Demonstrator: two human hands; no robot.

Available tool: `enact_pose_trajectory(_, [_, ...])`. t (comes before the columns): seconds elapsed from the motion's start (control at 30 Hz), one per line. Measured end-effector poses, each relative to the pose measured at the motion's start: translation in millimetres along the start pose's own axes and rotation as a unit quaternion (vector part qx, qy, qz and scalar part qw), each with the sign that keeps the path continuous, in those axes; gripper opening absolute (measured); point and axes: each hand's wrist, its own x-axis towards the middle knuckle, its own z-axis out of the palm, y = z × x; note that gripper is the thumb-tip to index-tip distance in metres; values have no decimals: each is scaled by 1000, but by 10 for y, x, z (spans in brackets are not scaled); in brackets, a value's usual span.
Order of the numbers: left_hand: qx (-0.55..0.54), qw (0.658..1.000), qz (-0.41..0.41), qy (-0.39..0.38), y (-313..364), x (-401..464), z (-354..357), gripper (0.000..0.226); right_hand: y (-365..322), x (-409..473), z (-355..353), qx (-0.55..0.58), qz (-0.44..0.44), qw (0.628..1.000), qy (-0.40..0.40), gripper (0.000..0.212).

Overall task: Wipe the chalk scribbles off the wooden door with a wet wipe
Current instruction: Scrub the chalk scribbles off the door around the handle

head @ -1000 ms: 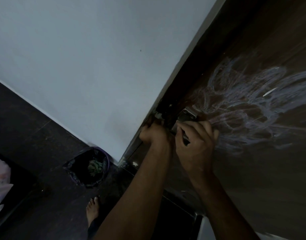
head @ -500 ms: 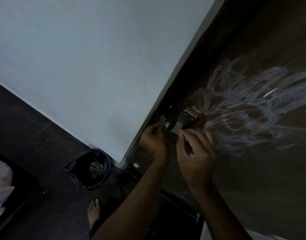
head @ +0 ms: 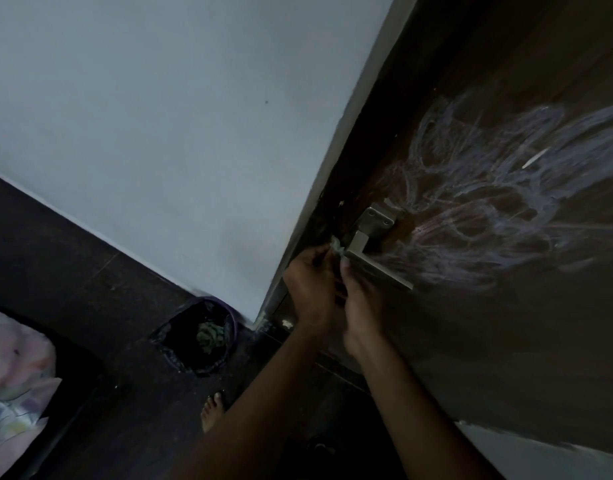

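- Since a second ago the right hand (head: 362, 306) has come off the door handle (head: 374, 258), which it then covered, and now sits just below the lever's near end, so the whole lever and its plate show; the left hand (head: 313, 289) has stayed beside it at the door's edge.
- A small pale, crumpled scrap, probably the wet wipe (head: 338, 245), pokes out above both hands, just left of the handle.
- The left hand's fingers are curled toward that scrap and seem to pinch it; the dim light leaves this a likely reading, not a certain one.
- The right hand's fingers reach up to the same spot, their tips close to the wipe; whether they hold it or only touch it cannot be told, as the hand is blurred.
- The chalk scribbles (head: 505, 188) spread across the wooden door (head: 505, 358) to the right of the handle, in thick pale loops with no rubbed-out patch visible.
- Judged from that, the wiping has hardly begun: the hands look busy readying or unfolding the wipe, and the whole scrawl is left to clean.
- On the dark floor below, a bin (head: 197, 336) lined with a bag stands against the white wall (head: 159, 133), and a bare foot (head: 211, 410) shows near it.
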Motion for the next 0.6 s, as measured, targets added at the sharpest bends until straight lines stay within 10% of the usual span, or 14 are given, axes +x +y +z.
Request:
enact_pose_trajectory(0.27, [125,985,104,-54,96,-14,-165,35,-160,168,334,303,160,938,-50,32])
enact_pose_trajectory(0.6, [166,967,190,-25,295,-56,-650,45,-284,61,599,390,103,913,-70,23])
